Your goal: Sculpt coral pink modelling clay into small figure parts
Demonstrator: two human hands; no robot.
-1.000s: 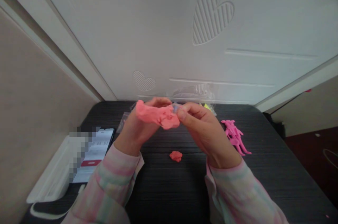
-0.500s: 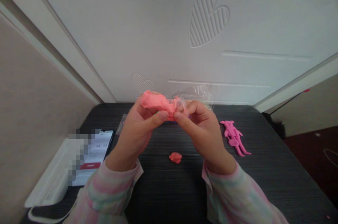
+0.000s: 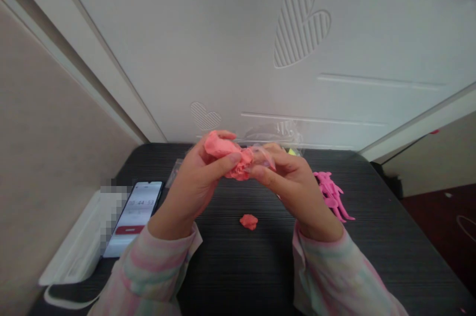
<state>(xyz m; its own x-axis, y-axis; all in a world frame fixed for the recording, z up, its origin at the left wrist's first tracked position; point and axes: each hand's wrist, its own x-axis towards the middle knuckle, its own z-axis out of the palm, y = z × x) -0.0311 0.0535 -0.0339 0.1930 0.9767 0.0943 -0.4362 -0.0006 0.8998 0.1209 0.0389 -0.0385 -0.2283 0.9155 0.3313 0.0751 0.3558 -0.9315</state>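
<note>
My left hand [image 3: 197, 177] is closed around a lump of coral-pink modelling clay [image 3: 222, 147], its thumb pressed on the near side. Against the clay's right end my right hand [image 3: 288, 172] pinches a thin clear plastic film [image 3: 263, 153], and some clay clings where film and lump meet. Both hands are raised above the dark table. Below them, a small torn piece of the same clay [image 3: 249, 221] lies on the tabletop.
A pink toy figure [image 3: 330, 197] lies right of my right hand. To the left are a phone [image 3: 136, 212] showing a timer and a white case-like object [image 3: 74, 251] with a strap. Clear plastic packaging [image 3: 275, 132] rests at the back by the white panel [image 3: 230, 48].
My right hand has moved slightly right and turned, drawing the plastic film out from the clay's end. My left hand keeps its hold. The view has shifted a little.
</note>
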